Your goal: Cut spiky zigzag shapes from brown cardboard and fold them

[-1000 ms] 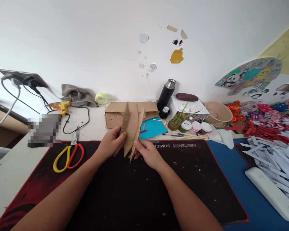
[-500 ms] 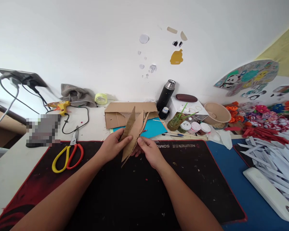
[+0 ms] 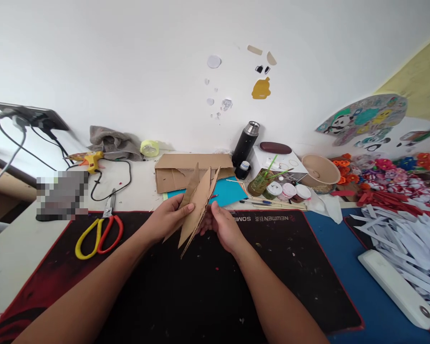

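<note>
Both my hands hold a bunch of pointed, leaf-shaped brown cardboard pieces above the far part of a black desk mat. My left hand grips them from the left, thumb on the front face. On the right side, my right hand is closed round the pieces with its fingers tucked behind them. The pieces tilt, tips pointing up and to the right.
Yellow and red scissors lie left on the mat. Behind are a cardboard box, teal paper, a black flask, paint pots, a bowl and a yellow glue gun. White paper strips pile at right.
The cardboard pieces have gone from nearly upright to tilted right and sit a little lower. Both hands stayed on them and shifted their grip slightly.
</note>
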Tool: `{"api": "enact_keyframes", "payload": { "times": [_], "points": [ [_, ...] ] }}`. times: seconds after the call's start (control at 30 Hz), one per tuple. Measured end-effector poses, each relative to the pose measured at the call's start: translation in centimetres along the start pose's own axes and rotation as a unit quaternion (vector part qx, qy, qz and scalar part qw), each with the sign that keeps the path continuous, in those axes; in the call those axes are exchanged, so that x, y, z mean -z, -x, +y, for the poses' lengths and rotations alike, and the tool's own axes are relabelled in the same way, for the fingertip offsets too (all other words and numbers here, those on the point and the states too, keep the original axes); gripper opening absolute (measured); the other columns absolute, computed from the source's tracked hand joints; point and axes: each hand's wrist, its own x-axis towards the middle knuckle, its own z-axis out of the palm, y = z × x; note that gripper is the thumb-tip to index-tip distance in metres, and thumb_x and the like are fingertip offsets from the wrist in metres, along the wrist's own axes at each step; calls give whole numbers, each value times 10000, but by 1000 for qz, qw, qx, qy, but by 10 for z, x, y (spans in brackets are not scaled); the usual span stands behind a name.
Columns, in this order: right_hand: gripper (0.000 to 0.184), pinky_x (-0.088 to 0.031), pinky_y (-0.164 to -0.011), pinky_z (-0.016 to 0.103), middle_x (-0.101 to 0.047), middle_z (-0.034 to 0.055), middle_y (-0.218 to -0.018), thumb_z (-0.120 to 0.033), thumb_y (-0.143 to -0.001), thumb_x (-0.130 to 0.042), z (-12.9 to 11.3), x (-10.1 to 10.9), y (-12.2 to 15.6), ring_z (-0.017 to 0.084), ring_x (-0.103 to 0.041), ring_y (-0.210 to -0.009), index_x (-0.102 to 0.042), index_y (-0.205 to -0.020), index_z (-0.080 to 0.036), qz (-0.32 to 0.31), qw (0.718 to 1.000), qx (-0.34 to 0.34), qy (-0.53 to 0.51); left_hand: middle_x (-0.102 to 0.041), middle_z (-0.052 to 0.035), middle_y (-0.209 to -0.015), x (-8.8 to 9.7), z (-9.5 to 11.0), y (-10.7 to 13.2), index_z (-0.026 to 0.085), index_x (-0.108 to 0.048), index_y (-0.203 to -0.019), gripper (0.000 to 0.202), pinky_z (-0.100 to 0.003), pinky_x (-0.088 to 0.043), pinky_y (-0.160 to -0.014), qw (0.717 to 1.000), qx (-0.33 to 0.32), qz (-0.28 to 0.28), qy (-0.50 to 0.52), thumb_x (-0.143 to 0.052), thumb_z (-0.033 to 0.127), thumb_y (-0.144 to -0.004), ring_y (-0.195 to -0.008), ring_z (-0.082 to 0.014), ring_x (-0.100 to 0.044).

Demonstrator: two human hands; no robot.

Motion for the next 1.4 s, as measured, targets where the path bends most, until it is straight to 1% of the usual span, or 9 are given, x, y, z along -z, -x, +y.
{"api": "enact_keyframes", "payload": {
  "times": [0.17, 0.43, 0.57, 0.77, 0.83, 0.93, 1.1, 1.23, 1.4],
  "points": [
    [744, -587, -606, 347, -727, 77, -739, -942, -840, -605, 6, 1, -2, 272, -751, -765, -691, -825, -204, 56, 998, -2, -9, -807, -84, -1080, 0, 0, 2, 209, -706, -1183, 540, -423, -606, -820, 999, -8, -11, -49, -801, 628, -856, -976, -331, -759],
    [713, -630, -849, 448, -826, 109, -995, -887, -785, -736, 14, -2, -3, 339, -774, -1056, -787, -1027, -218, 51, 996, -29, -61, -773, -103, -1303, 0, 0, 6, 223, -690, -1264, 488, -451, -582, -1036, 988, -51, -26, -147, -718, 587, -940, -1224, -354, -716],
    [671, -601, -917, 459, -836, 92, -1015, -854, -794, -761, 12, -4, -3, 344, -761, -1089, -816, -1049, -236, 57, 994, -17, -88, -783, -92, -1234, -5, 1, 7, 226, -673, -1250, 468, -443, -592, -1016, 983, -50, -10, -179, -699, 585, -951, -1190, -341, -725],
    [566, -517, -623, 323, -758, 25, -756, -801, -821, -780, 12, -9, 0, 232, -698, -711, -768, -858, -236, 35, 999, 31, -10, -793, -41, -821, -11, 6, 7, 209, -664, -1010, 404, -405, -629, -747, 1000, 14, -10, -17, -729, 597, -923, -769, -288, -774],
    [567, -508, -605, 314, -734, 13, -730, -801, -837, -761, 12, -12, 0, 217, -675, -677, -762, -843, -235, 31, 999, 39, -7, -797, -41, -801, -9, 6, 7, 199, -671, -1021, 435, -406, -624, -716, 999, 34, 1, 30, -778, 598, -886, -707, -278, -765],
    [577, -564, -711, 348, -775, 27, -814, -806, -846, -742, 10, -14, -3, 257, -728, -812, -793, -920, -236, 69, 995, 44, -57, -838, -75, -995, -10, 5, 8, 192, -706, -1120, 518, -427, -630, -814, 998, 29, 51, 13, -841, 597, -827, -853, -299, -795],
    [548, -605, -861, 414, -823, 49, -881, -776, -820, -773, 0, -17, -9, 319, -769, -974, -797, -905, -236, 168, 975, 26, -144, -827, -97, -1163, -29, 3, 9, 202, -738, -1170, 471, -470, -594, -982, 989, -16, 67, -133, -756, 576, -884, -1101, -348, -773],
    [598, -635, -853, 454, -818, 89, -829, -806, -892, -653, -9, -21, -11, 351, -787, -1016, -794, -888, -225, 115, 970, -50, -207, -816, -96, -1209, -44, 2, 8, 209, -737, -1168, 409, -440, -593, -964, 981, -34, 46, -183, -709, 513, -895, -1118, -336, -767],
    [581, -661, -867, 472, -823, 117, -847, -774, -912, -629, -16, -29, -13, 363, -789, -1060, -793, -827, -223, 100, 965, -47, -237, -829, -85, -1076, -49, 6, 8, 216, -737, -972, 285, -411, -579, -884, 967, -43, 51, -248, -630, 468, -893, -1037, -331, -769]
  ]
}}
